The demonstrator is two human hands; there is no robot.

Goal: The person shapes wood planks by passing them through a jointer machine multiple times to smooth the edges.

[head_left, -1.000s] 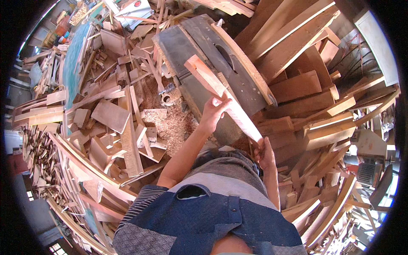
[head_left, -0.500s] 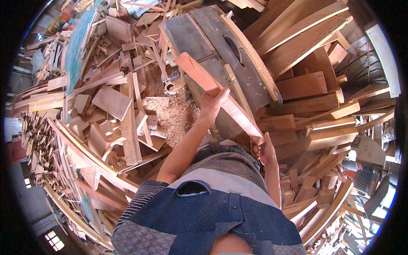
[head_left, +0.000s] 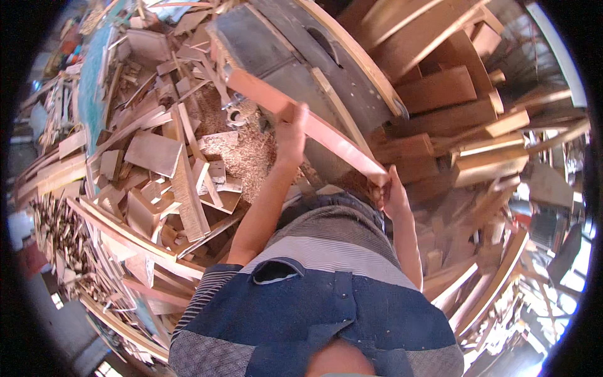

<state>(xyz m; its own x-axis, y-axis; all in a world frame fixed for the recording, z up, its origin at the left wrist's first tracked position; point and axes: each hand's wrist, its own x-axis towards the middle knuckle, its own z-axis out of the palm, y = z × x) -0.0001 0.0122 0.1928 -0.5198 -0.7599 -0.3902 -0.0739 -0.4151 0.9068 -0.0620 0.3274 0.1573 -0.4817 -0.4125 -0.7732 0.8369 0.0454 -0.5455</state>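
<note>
A reddish wooden board point(head_left: 336, 143) slants across the front of me, its far end up to the left and its near end by my right side. My left hand point(head_left: 291, 133) is closed around it near the middle. At the near end, my right hand point(head_left: 393, 196) grips the board, its thumb on the side and some fingers hidden. Under and beyond the board lies a dark metal machine table point(head_left: 276, 53) with a curved slot point(head_left: 325, 47). A narrow wood strip point(head_left: 342, 110) is on that table, close to the board.
Rough planks point(head_left: 440, 94) are stacked to the right of the machine. Sawdust point(head_left: 248, 160) and offcuts point(head_left: 154, 152) heap up on the left, around a round metal fitting point(head_left: 235, 115). A long wood strip point(head_left: 352, 53) edges the table's right side.
The board has turned to a flatter slant, its far end swinging left and my left hand with it. Both hands keep hold. The whole view has shifted slightly.
</note>
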